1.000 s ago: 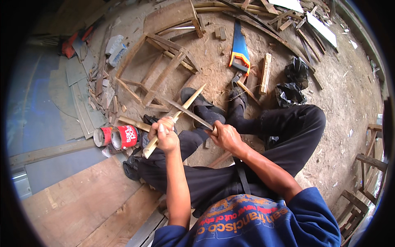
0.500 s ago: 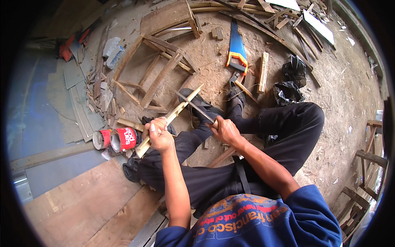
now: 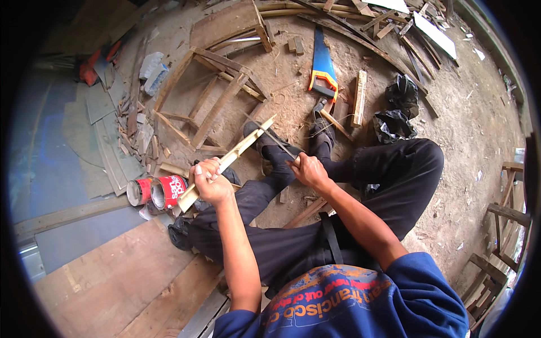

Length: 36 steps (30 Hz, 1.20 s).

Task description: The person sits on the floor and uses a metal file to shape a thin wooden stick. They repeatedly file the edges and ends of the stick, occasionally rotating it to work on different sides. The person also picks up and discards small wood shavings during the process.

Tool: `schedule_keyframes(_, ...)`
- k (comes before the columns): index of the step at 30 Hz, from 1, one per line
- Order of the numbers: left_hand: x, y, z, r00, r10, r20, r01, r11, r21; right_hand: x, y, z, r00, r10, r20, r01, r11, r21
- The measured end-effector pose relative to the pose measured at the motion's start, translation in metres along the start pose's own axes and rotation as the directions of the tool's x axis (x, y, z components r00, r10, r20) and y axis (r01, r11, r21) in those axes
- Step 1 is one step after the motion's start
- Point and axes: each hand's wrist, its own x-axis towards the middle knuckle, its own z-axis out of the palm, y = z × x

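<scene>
My left hand (image 3: pixel 212 181) is closed around a pale split bamboo strip (image 3: pixel 243 146), which slants from beside my left leg up toward the far right to a pointed end. In my right hand (image 3: pixel 311 171) is the handle of a long thin knife (image 3: pixel 273 137). Its narrow blade crosses the bamboo strip near the pointed end, above my shoes. Whether the edge bites into the bamboo is too fine to see.
A blue handsaw (image 3: pixel 325 62) and a hammer (image 3: pixel 333 121) lie beyond my feet. To the left stand red cans (image 3: pixel 169 191) and a wooden frame (image 3: pixel 220 107). Black plastic bags (image 3: pixel 403 96) and a wood block (image 3: pixel 359 98) lie right; scrap wood (image 3: pixel 389 28) is piled behind.
My left hand has shifted slightly left with the bamboo strip. The knife has slid a little farther away along the strip, toward its pointed end.
</scene>
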Motion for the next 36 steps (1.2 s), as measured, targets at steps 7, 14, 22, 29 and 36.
schedule_keyframes(7,-0.002,0.002,0.009,1.0,-0.006,0.021,0.005,0.999,0.036,0.012,0.014,0.001,1.0,0.02,0.016,-0.02,1.0,-0.005)
schedule_keyframes(14,0.002,-0.001,0.012,1.0,-0.003,0.016,0.002,0.999,0.039,0.034,0.047,0.022,0.998,0.051,0.037,-0.05,0.999,-0.018)
schedule_keyframes(22,0.009,-0.002,0.023,0.997,-0.014,-0.077,0.016,1.0,0.016,0.025,0.03,0.007,0.998,0.011,0.064,-0.016,0.997,0.078)
schedule_keyframes(29,0.012,0.0,0.035,0.992,-0.027,-0.121,0.032,0.999,0.042,-0.009,-0.01,-0.017,0.996,-0.08,0.051,0.072,0.986,0.148)
schedule_keyframes(36,0.012,-0.002,0.032,0.997,-0.003,-0.075,0.004,1.0,0.017,0.002,0.017,-0.006,0.998,0.035,0.056,-0.039,0.997,0.072)
